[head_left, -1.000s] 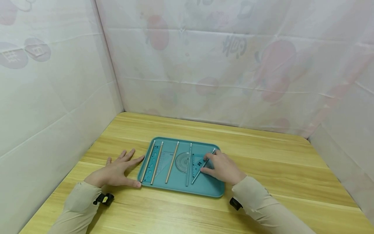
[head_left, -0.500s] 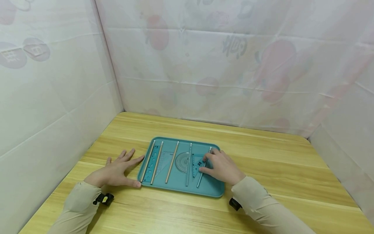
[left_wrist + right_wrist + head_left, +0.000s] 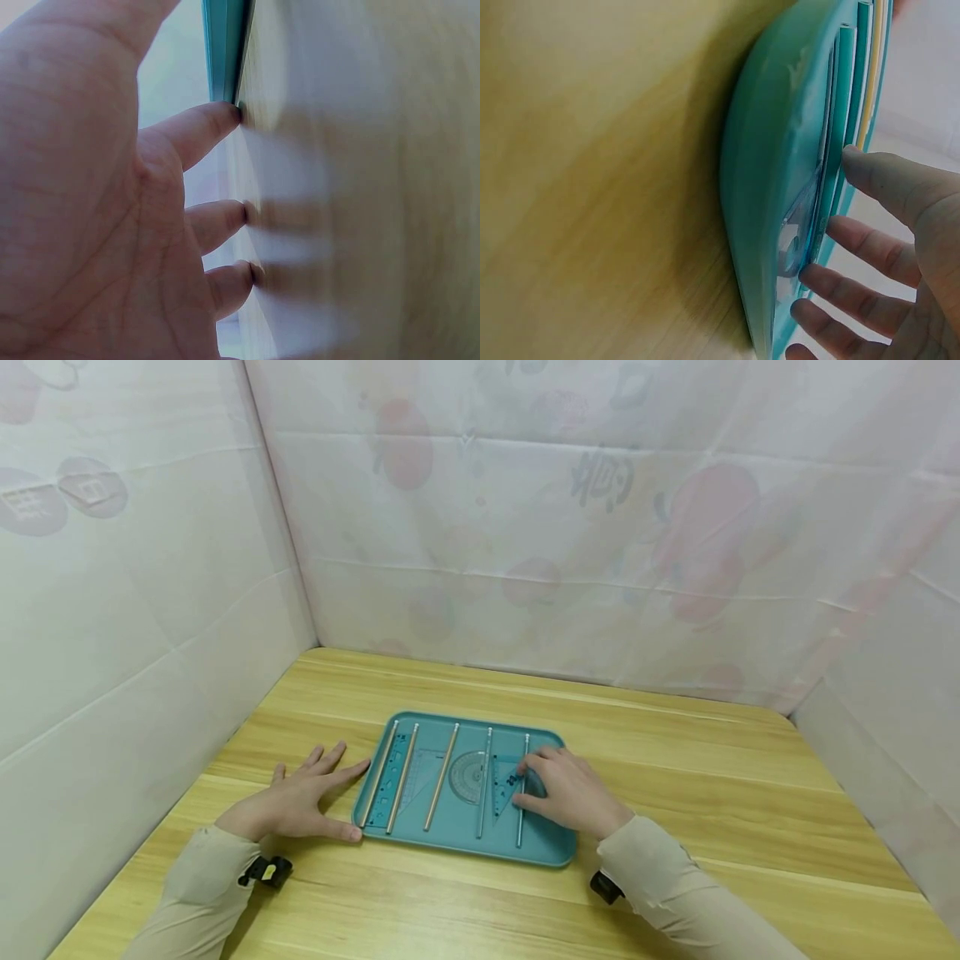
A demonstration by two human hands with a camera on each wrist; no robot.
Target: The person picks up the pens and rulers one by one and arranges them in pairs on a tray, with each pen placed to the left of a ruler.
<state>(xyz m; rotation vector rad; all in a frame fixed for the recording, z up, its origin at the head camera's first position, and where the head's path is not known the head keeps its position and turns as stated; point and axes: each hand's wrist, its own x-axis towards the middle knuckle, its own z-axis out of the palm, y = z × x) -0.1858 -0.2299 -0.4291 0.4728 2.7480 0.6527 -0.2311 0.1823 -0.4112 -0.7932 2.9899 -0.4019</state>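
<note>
A teal tray (image 3: pixel 457 852) lies on the table. My left hand (image 3: pixel 300 806) rests beside its left side with fingers spread, the index fingertip and thumb at the rim. In the left wrist view the other fingertips touch the table. Over the tray's right part, my right hand (image 3: pixel 570 789) holds a shiny teal pencil (image 3: pixel 520 828) by thumb and fingertips. That pencil stretches across a blue set square (image 3: pixel 502 783), partly hidden by my fingers. Left of it lie another teal pencil (image 3: pixel 482 818), a clear protractor (image 3: pixel 465 779) and a gold pencil (image 3: pixel 442 777).
Farther left in the tray are a clear set square (image 3: pixel 420 777), two more gold pencils and a blue ruler (image 3: pixel 385 797) between them. The wooden table (image 3: pixel 697 785) extends around the tray. Patterned white curtains (image 3: pixel 480 527) stand behind and at the sides.
My right hand has swung the teal pencil from a slant to nearly parallel with the neighbouring pencil, its far end moving left and its near end right. My left hand has stayed put.
</note>
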